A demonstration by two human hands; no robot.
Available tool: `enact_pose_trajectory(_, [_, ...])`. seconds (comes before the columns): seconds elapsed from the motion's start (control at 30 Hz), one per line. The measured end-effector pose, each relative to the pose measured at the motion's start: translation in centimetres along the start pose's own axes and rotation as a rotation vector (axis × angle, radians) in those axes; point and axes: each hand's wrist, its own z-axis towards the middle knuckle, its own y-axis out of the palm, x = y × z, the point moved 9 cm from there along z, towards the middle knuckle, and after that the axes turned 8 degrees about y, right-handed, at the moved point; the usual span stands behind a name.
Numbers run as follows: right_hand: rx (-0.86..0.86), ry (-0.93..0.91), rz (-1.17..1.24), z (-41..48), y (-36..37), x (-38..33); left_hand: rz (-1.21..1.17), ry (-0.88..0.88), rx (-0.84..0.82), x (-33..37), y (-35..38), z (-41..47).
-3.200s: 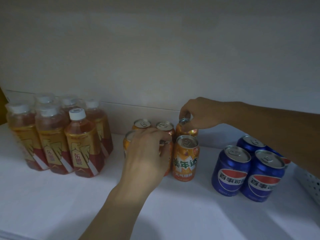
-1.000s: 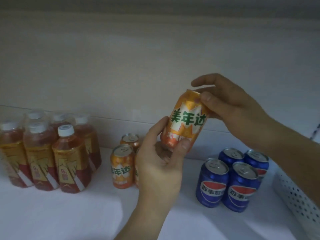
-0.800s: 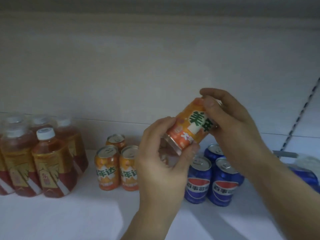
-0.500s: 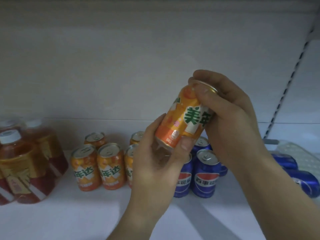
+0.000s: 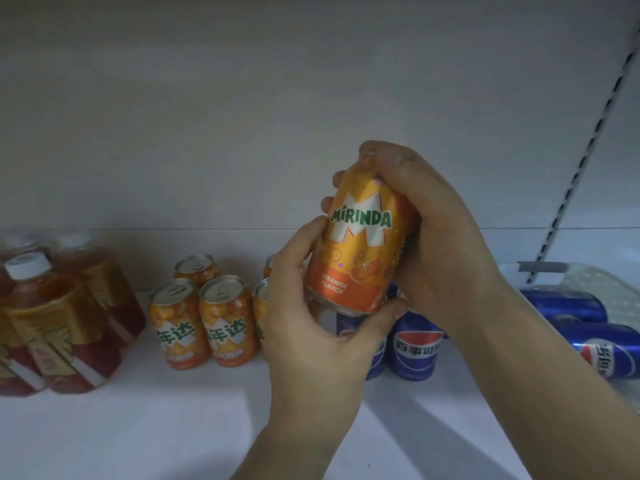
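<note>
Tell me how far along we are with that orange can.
Done: the orange can is up off the shelf. In hand: the left hand grips its base and the right hand wraps its top, label facing the camera. Left: it likely gets set down beside the other orange cans, left of the blue cans.

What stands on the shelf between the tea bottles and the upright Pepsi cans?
A cluster of upright orange cans, its right side hidden behind the left hand, as the head view shows.
</note>
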Motion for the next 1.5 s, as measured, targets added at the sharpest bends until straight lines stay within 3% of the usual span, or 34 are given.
enact_pose_trajectory(0.17, [-0.009,0.013,0.036,-0.2,-0.2,-0.1,-0.079,-0.048,-0.031,0.2,0.9,-0.2])
enact_pose_trajectory(0.4, [-0.053,0.043,0.149,-0.9,-0.5,-0.5,-0.335,-0.169,-0.206,-0.7,2.4,0.2])
enact_pose_trajectory(0.63, [-0.056,0.038,0.091,0.0,-0.7,0.2,-0.074,-0.049,-0.104,0.5,1.6,-0.3])
enact_pose_trajectory(1.33, [-0.085,0.036,-0.042,-0.6,-0.5,-0.4,-0.078,-0.075,-0.086,0.4,1.6,-0.6])
enact_pose_trajectory(1.5, [-0.048,0.028,-0.098,-0.3,-1.1,-0.5,-0.236,-0.142,-0.082,-0.2,1.9,-0.5])
